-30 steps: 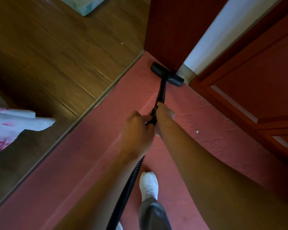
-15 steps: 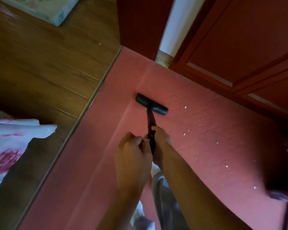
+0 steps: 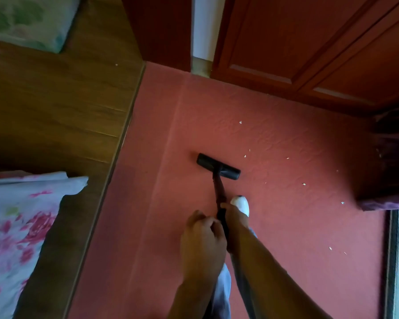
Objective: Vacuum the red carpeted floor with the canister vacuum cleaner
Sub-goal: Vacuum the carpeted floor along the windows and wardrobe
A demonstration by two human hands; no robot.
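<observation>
We judge this to be the middle of a cleaning pass. Our left hand (image 3: pixel 203 236) and right hand (image 3: pixel 234 217) both have their fingers wrapped round the black wand (image 3: pixel 218 192), the left just behind the right. The floor nozzle (image 3: pixel 218 166) lies flat on the red carpet (image 3: pixel 286 226) at 12 o'clock from the hands, near the middle of the view. The canister itself is out of sight.

Pale crumbs (image 3: pixel 240 122) are scattered from 1 o'clock round to 4 o'clock of the nozzle, and none lie under it yet. The next move, as we read it, calls for swinging the nozzle toward 2 o'clock and pushing it through them, keeping it flat on the pile and clear of our white shoe (image 3: pixel 241 202), which sits close beside the wand.
</observation>
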